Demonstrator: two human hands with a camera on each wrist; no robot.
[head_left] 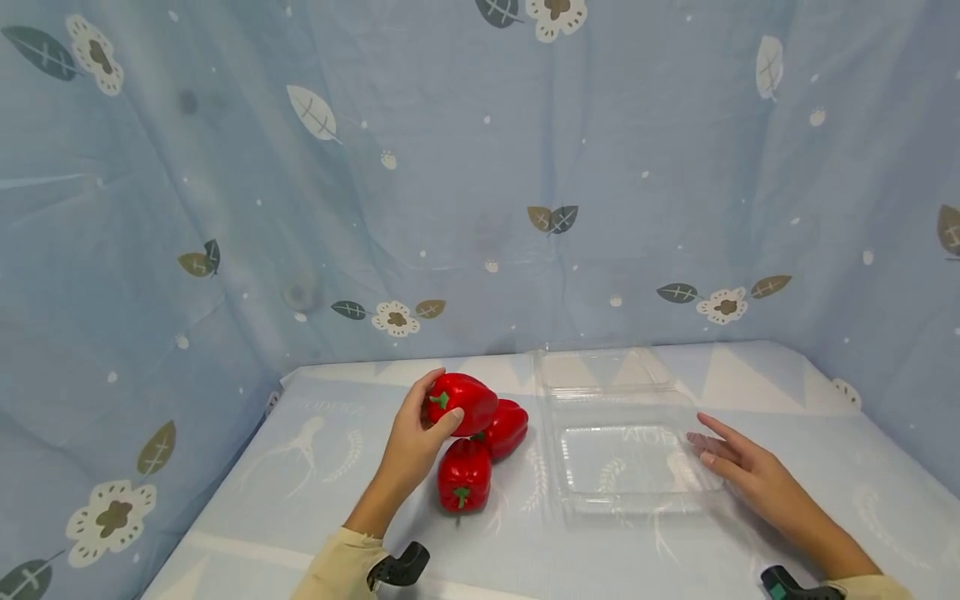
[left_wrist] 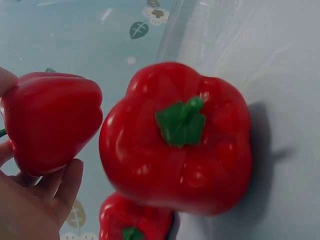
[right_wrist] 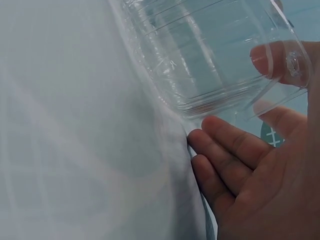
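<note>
My left hand (head_left: 411, 433) grips a glossy red bell pepper (head_left: 467, 404) with a green stem, thumb on its near side. It is held over two more red bell peppers, one nearer me (head_left: 463, 477) and one behind to the right (head_left: 507, 429). In the left wrist view, a large pepper (left_wrist: 145, 170) fills the middle beside the held one (left_wrist: 55, 122). My right hand (head_left: 757, 475) is at the right rim of a clear plastic container (head_left: 577, 502). Its thumb lies over the rim, with fingers below, seen through the plastic.
The container's clear lid (head_left: 600, 367) lies folded back toward the rear. A pale blue and white patterned cloth (head_left: 262, 500) covers the table. A blue curtain (head_left: 465, 183) with leaves and flowers hangs behind and at both sides.
</note>
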